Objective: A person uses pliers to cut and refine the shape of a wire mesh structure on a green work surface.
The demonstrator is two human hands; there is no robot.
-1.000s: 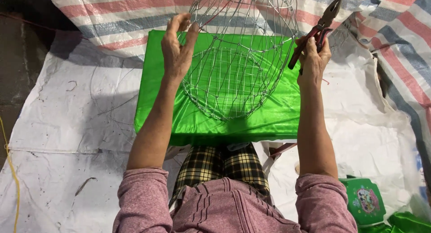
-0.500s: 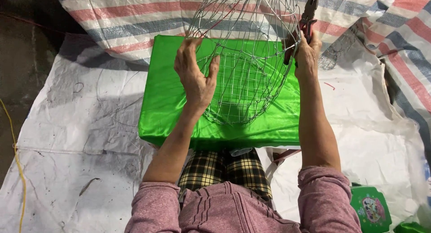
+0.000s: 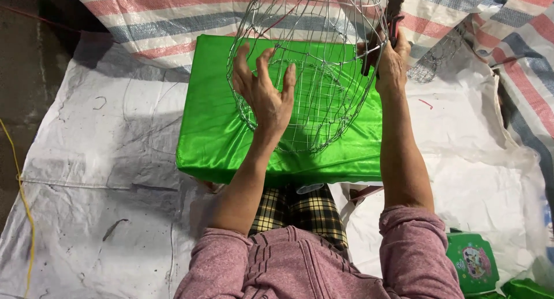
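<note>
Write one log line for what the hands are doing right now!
left hand: spread on wire basket | right hand: grip on pliers at basket side | under: green cushion

White tarp (image 3: 104,160) and striped sheet (image 3: 173,10) cover the dark floor (image 3: 29,62).

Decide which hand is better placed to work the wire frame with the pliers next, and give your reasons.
Probably the right hand: it grips the pliers at the wire frame's rim. The left hand is spread open on the frame.
</note>
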